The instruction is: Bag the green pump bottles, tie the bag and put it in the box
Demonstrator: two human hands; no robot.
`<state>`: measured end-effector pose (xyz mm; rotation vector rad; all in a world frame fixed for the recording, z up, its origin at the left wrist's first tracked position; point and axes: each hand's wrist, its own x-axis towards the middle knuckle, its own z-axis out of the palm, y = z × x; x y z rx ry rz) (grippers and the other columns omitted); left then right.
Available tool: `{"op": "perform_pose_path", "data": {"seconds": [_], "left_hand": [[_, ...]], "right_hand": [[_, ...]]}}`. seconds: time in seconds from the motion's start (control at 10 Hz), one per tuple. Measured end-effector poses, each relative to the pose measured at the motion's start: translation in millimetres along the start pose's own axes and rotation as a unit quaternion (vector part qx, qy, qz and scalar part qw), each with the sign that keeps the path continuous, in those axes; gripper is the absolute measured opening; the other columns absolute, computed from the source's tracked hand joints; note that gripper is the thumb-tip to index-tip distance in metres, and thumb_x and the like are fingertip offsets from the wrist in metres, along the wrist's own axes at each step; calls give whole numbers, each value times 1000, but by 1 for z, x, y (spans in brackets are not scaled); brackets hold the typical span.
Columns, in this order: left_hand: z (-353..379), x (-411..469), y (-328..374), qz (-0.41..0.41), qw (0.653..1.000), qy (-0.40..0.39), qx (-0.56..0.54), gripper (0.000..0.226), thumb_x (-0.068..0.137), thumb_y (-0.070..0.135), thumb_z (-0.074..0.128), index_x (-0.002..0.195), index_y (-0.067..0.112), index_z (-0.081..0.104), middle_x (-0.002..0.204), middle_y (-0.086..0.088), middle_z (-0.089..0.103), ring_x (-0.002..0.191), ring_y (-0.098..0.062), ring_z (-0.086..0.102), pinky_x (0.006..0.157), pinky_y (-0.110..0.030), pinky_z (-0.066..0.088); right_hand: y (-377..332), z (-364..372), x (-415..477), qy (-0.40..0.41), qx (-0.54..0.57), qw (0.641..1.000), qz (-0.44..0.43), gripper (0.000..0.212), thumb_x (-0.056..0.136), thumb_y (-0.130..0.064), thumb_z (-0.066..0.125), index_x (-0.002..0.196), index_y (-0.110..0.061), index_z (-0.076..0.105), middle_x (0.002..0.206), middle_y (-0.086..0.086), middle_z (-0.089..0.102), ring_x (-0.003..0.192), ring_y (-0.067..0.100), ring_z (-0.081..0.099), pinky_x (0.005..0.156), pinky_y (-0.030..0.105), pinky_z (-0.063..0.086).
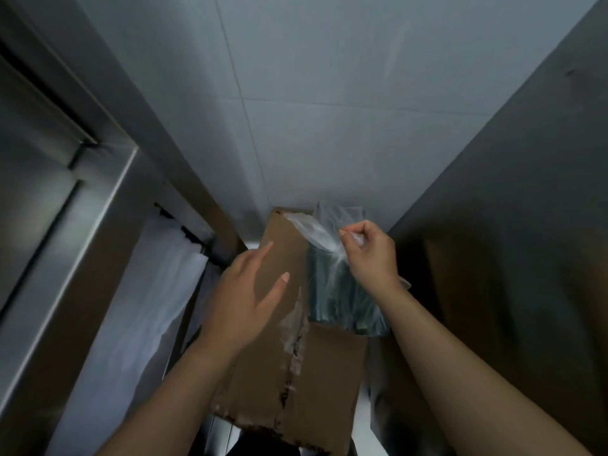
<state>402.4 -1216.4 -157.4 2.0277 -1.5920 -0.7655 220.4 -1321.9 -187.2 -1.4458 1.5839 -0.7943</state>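
A cardboard box (289, 350) sits in a narrow gap between a steel door frame (108, 199) on the left and a dark panel (513, 209) on the right, with a pale tiled wall (312, 93) behind it. The right hand (370, 255) has its grip pinched shut on the gathered neck of a clear plastic bag (316, 235), thumb and fingers closed around the twisted film. Below that hand the bag hangs into the open right half of the box, and the green pump bottles (342, 297) show through the plastic as dark green upright shapes (individual bottles are too blurred to count). The left hand (245, 297) lies flat, fingers spread apart, pressing on the box's left top flap (279, 255) and holding nothing. Torn tape and ragged paper run along the seam between the flaps.
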Motion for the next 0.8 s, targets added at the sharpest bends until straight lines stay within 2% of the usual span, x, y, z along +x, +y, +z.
{"op": "perform_pose_path", "data": {"seconds": [0.2,0.3,0.4,0.5,0.6,0.7,0.8], "left_hand": [[34,33,-36,-40,999,13,-19,56,86,52,46,138,31,36,140,8,42,120,-4,39,96,-26,36],[45,43,-46,-42,999,8,-12,56,88,48,49,138,28,37,142,5,42,125,-8,39,98,-25,34],[46,47,-49,-35,999,-3,-2,57,88,49,48,139,28,36,142,5,42,127,-11,40,98,-24,33],[44,46,-51,-34,999,-14,-2,59,87,55,46,139,30,35,142,5,42,126,-11,40,97,-24,33],[38,44,-50,-34,999,-30,-10,63,86,61,42,140,31,34,141,5,41,127,-10,39,100,-26,33],[32,43,-49,-16,999,-36,5,67,82,68,35,139,33,33,141,7,42,126,-10,40,102,-31,38],[26,40,-42,-4,999,-44,25,69,81,69,32,140,33,32,141,7,42,126,-12,42,101,-37,42]], "right_hand": [[37,34,53,10,-8,1000,-6,17,86,-18,63,72,-25,55,85,2,66,83,17,61,75,23,46],[53,47,60,-8,-50,999,-6,6,87,-17,63,81,-16,60,84,0,61,79,12,54,63,0,34],[66,55,59,-44,-74,996,-11,4,87,-17,62,88,-19,59,90,-1,59,86,17,58,66,14,36],[72,55,55,-70,-106,992,-17,18,86,-20,63,103,-15,59,99,1,58,91,16,55,73,22,35],[68,43,47,-109,-156,982,-8,37,87,-24,64,121,-12,55,118,6,56,104,18,53,83,24,37],[68,29,36,-145,-205,968,-18,50,88,-26,63,133,-14,46,135,6,48,121,23,47,98,32,39],[63,17,24,-154,-234,960,-16,56,88,-29,62,138,-14,41,143,7,40,128,25,43,105,36,38]]}}
